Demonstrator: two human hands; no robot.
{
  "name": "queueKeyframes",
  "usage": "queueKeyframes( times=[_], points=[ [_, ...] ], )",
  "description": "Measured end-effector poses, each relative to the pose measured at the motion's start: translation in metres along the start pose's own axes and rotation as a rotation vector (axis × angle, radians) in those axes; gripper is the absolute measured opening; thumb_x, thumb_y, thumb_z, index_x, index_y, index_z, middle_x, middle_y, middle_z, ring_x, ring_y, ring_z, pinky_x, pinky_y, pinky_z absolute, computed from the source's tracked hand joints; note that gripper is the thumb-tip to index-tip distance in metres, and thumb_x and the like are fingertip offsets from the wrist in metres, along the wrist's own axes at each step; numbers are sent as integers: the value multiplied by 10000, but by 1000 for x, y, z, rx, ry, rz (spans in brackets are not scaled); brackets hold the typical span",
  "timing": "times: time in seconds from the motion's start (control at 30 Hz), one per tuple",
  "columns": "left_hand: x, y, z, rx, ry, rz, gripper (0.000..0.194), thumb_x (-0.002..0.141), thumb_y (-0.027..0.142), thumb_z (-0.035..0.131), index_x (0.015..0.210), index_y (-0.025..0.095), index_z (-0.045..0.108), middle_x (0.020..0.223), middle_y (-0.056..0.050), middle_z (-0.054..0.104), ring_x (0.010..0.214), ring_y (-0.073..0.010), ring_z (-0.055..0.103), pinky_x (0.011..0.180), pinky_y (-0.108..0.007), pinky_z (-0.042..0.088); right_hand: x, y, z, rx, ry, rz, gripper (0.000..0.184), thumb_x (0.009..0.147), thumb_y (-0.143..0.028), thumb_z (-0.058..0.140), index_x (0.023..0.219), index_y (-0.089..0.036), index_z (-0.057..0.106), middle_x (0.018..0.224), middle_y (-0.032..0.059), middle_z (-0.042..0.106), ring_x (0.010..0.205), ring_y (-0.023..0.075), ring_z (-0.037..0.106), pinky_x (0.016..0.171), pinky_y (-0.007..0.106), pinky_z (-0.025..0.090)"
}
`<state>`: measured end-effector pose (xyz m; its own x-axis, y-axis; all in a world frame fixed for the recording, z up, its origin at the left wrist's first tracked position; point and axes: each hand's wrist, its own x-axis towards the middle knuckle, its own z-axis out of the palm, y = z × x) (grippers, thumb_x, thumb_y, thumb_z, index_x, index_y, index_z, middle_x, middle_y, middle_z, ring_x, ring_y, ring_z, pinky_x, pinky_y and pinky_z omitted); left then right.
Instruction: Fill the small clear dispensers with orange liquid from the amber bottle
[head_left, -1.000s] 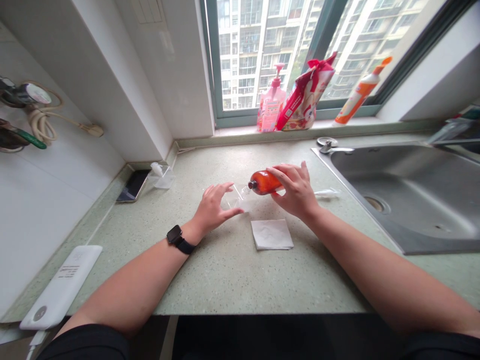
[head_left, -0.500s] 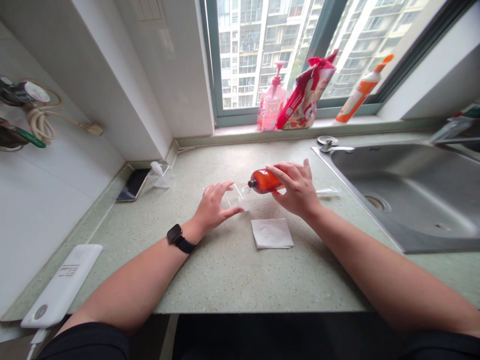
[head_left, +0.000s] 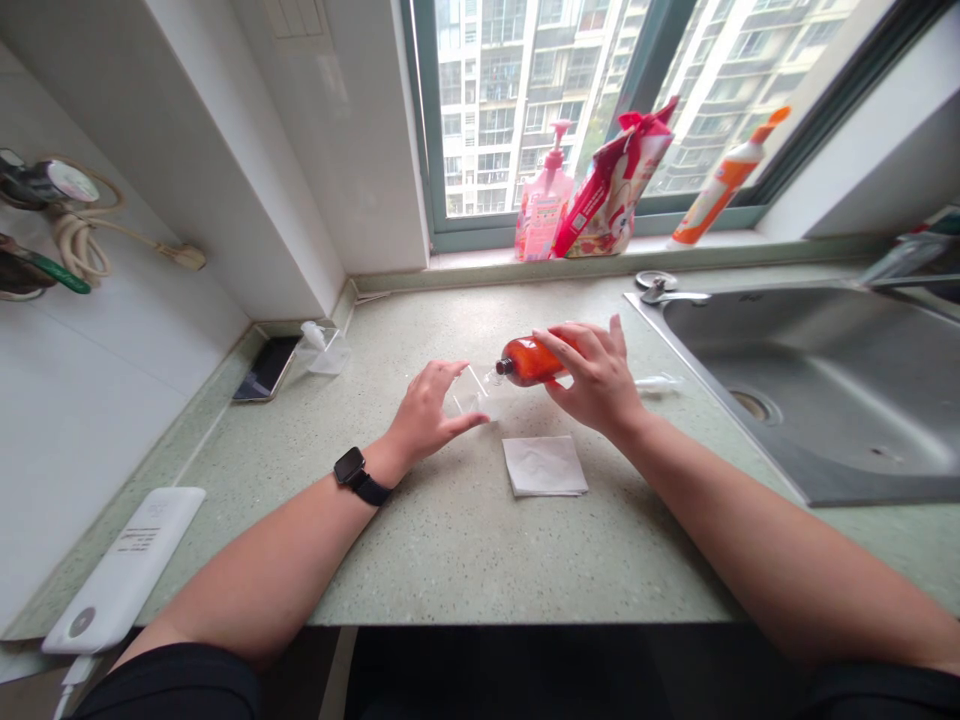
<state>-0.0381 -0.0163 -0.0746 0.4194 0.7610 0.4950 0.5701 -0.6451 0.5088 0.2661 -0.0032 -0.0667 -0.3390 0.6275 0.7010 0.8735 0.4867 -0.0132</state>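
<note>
My right hand (head_left: 596, 378) grips an amber bottle (head_left: 531, 360), tipped on its side with its uncapped neck pointing left. My left hand (head_left: 431, 405) wraps thumb and fingers round a clear, square-rimmed container (head_left: 470, 388) on the counter. The bottle's mouth is just right of the container, close to a clear funnel-like piece (head_left: 493, 378) that is hard to make out. Whether liquid is flowing, I cannot tell. A folded white tissue (head_left: 545, 467) lies in front of both hands. Behind my right wrist rests a clear plastic item (head_left: 660, 384), partly hidden.
At left are a phone (head_left: 268, 368), a clear container with a white pump top (head_left: 324, 350) and a white power bank (head_left: 126, 570). A steel sink (head_left: 795, 480) is at right. On the sill stand a pink pump bottle (head_left: 543, 205), a red bag (head_left: 615, 190) and an orange-white bottle (head_left: 724, 190).
</note>
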Motion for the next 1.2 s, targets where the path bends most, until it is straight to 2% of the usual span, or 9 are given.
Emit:
queueKeyframes(
  times=[0.17, 0.7, 0.97, 1.2],
  points=[
    [0, 0, 1, -27, -1, -10, 783, 900, 689, 787, 1514, 270, 542, 1367, -134, 639, 1206, -315, 669, 1069, -532, 564, 0, 1, 0, 2, -11, 5, 952, 840, -155, 728, 1654, -472, 351, 1411, 52, 666, 1357, 380, 592, 1302, 790, 180],
    [0, 0, 0, -64, -1, 8, 777, 908, 686, 778, 1509, 257, 537, 1327, -124, 640, 1135, -286, 678, 1041, -506, 589, 0, 1, 1, 5, 1, -3, 876, 874, -163, 707, 1638, -454, 394, 1429, 59, 656, 1351, 365, 595, 1297, 779, 205],
    [1, -1, 0, -75, 4, 1, 777, 887, 664, 815, 1505, 275, 550, 1305, -112, 647, 1092, -270, 689, 1013, -498, 608, 0, 2, 0, 9, -2, 2, 928, 857, -149, 712, 1653, -474, 366, 1428, 49, 654, 1359, 363, 590, 1306, 767, 204],
    [0, -2, 2, -88, 12, -1, 776, 883, 665, 817, 1499, 268, 563, 1306, -119, 649, 1112, -275, 690, 995, -493, 627, 0, 1, 0, 9, 9, -5, 901, 867, -153, 709, 1646, -465, 381, 1421, 59, 653, 1353, 365, 599, 1305, 775, 206]
  ],
)
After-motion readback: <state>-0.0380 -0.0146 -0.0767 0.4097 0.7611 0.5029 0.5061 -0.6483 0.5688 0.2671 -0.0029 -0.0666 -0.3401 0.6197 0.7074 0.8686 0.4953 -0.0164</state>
